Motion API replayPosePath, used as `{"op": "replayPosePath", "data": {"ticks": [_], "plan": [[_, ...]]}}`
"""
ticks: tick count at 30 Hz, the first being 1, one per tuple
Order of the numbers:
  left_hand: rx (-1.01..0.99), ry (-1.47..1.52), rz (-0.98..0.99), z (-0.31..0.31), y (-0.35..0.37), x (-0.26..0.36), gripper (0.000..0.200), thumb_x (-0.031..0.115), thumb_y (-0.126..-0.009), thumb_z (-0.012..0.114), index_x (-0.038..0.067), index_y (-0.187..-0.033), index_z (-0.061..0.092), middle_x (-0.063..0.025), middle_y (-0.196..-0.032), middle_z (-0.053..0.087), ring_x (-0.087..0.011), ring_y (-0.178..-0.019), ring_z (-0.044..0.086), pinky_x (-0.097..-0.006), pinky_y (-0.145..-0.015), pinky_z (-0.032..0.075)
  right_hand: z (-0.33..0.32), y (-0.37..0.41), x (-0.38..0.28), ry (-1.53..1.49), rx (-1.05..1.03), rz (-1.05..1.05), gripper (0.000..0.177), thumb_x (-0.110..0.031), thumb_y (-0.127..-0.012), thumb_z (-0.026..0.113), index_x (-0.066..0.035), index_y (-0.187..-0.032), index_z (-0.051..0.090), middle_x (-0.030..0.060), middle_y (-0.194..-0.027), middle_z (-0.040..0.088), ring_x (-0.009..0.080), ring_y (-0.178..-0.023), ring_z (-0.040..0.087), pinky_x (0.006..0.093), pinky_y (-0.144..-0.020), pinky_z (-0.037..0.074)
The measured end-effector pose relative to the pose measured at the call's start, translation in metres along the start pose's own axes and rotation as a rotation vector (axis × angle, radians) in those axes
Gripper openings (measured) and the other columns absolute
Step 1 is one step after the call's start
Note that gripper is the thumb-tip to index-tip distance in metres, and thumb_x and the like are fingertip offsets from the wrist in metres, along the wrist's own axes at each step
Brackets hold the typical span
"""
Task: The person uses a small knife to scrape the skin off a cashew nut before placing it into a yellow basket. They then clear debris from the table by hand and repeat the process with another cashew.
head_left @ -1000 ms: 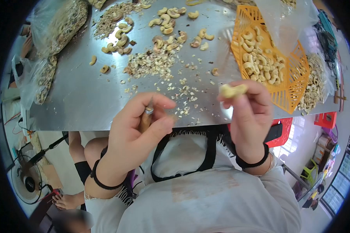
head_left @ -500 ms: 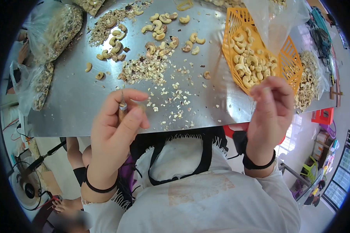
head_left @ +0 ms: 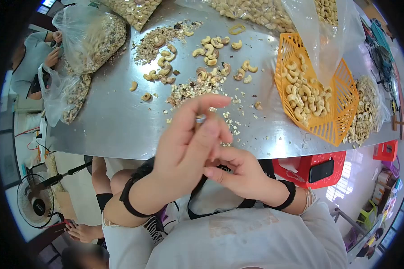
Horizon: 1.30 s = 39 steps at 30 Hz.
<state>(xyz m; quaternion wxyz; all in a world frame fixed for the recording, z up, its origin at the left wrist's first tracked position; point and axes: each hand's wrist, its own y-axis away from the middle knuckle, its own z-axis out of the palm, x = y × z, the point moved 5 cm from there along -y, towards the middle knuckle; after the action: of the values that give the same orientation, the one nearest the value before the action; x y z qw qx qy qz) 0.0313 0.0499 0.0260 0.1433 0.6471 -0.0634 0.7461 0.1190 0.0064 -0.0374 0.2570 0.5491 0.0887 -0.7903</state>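
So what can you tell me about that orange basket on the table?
The orange basket looks like plastic, with slotted lattice walls and an angular rim. It sits on the right side of the shiny metal table, near its front edge, and holds a heap of pale curved cashew kernels. A clear plastic bag hangs over its far part. The left hand and right hand are apart from it.

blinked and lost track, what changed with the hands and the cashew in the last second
The right hand no longer holds the cashew it had raised; it swung toward the basket, then dropped below the table edge, against the left hand. The left hand rose and shifted right, keeping its grip on the tool. Basket, bags and loose cashews stayed put.
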Motion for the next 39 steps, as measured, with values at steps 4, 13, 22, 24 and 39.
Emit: {"op": "replayPosePath", "data": {"ticks": [4, 13, 22, 24, 39], "plan": [[-0.002, -0.005, 0.018, 0.008, -0.006, -0.002, 0.034, 0.009, -0.085, 0.039, 0.0, -0.117, 0.031, -0.0066, -0.074, 0.052, -0.0052, -0.058, 0.043, -0.0173, -0.053, 0.037, -0.006, 0.001, -0.006, -0.046, 0.073, -0.014, 0.015, -0.009, -0.078, 0.056, -0.002, -0.091, 0.055, 0.0032, -0.077, 0.057, 0.0085, -0.065, 0.051, 0.0217, -0.066, 0.042], [0.106, -0.863, 0.121, -0.045, -0.084, -0.003, 0.026, 0.014, -0.079, 0.05, 0.003, -0.103, 0.046, -0.0076, -0.065, 0.053, -0.0122, -0.055, 0.049, -0.0232, -0.054, 0.04, -0.023, 0.004, -0.01, 0.127, 0.174, -0.047, 0.015, -0.012, -0.076, 0.058, -0.002, -0.088, 0.056, 0.0015, -0.076, 0.057, 0.0077, -0.069, 0.05, 0.022, -0.064, 0.042], [-0.098, -1.359, 0.162, -0.045, -0.123, -0.031, 0.022, 0.021, -0.074, 0.054, 0.004, -0.089, 0.05, -0.0138, -0.086, 0.051, -0.031, -0.078, 0.052, -0.0378, -0.067, 0.042, -0.029, 0.01, -0.009, 0.188, 0.225, -0.029, 0.013, -0.012, -0.076, 0.059, -0.003, -0.085, 0.057, 0.0014, -0.075, 0.057, 0.0082, -0.067, 0.051, 0.0221, -0.063, 0.042], [-0.076, -1.363, 0.15, -0.048, -0.123, -0.033, 0.022, 0.021, -0.074, 0.055, 0.005, -0.088, 0.052, -0.0122, -0.085, 0.049, -0.0308, -0.077, 0.052, -0.037, -0.067, 0.042, -0.029, 0.009, -0.009, 0.186, 0.227, -0.032, 0.012, -0.012, -0.076, 0.058, -0.003, -0.085, 0.057, 0.0015, -0.075, 0.057, 0.008, -0.067, 0.051, 0.022, -0.063, 0.041], [-0.261, -0.856, 0.223, -0.015, -0.021, 0.003, 0.02, 0.01, -0.064, 0.065, 0.005, -0.082, 0.057, -0.0059, -0.071, 0.051, -0.0195, -0.063, 0.048, -0.0268, -0.056, 0.038, -0.031, -0.002, -0.022, -0.177, 0.264, 0.02, 0.033, -0.015, -0.082, 0.053, -0.002, -0.11, 0.04, 0.0064, -0.093, 0.052, 0.009, -0.084, 0.049, 0.0212, -0.073, 0.04]]}}
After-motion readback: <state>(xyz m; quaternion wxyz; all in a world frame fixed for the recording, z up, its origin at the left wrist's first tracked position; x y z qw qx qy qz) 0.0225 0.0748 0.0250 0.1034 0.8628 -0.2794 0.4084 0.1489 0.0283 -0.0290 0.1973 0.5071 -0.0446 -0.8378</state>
